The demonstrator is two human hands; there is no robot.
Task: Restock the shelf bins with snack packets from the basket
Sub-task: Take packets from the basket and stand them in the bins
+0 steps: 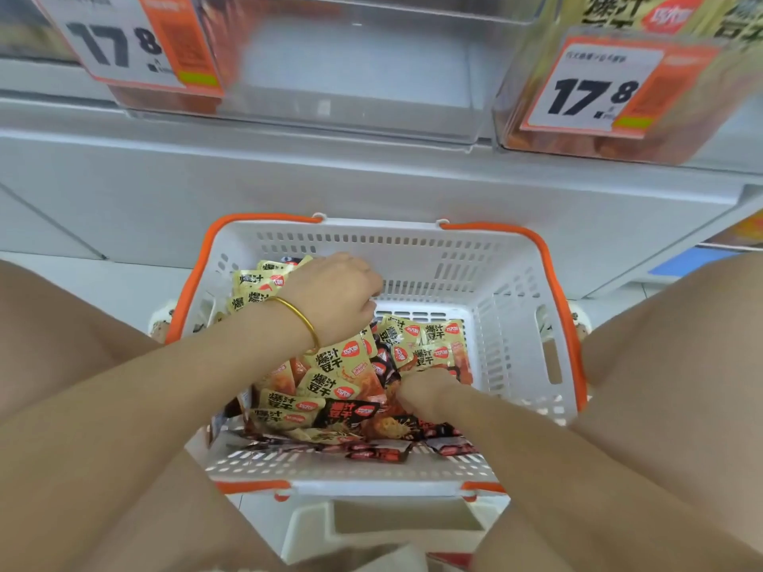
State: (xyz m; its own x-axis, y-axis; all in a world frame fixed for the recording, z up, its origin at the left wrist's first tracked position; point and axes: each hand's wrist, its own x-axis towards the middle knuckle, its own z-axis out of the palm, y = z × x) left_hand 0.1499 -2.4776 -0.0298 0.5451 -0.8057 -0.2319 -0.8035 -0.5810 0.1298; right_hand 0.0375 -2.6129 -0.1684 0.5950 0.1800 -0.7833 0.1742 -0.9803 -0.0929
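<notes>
A white basket with orange handles sits between my knees, holding several yellow and black snack packets. My left hand, with a gold bangle on the wrist, holds a bunch of yellow packets at the basket's far left. My right hand is dug into the pile near the middle, fingers curled among the packets and mostly hidden. Above, a clear shelf bin stands empty between two filled bins.
The left bin and the right bin each carry an orange price tag reading 17.8. A grey shelf front runs below them. A white stool edge shows under the basket. My knees flank the basket.
</notes>
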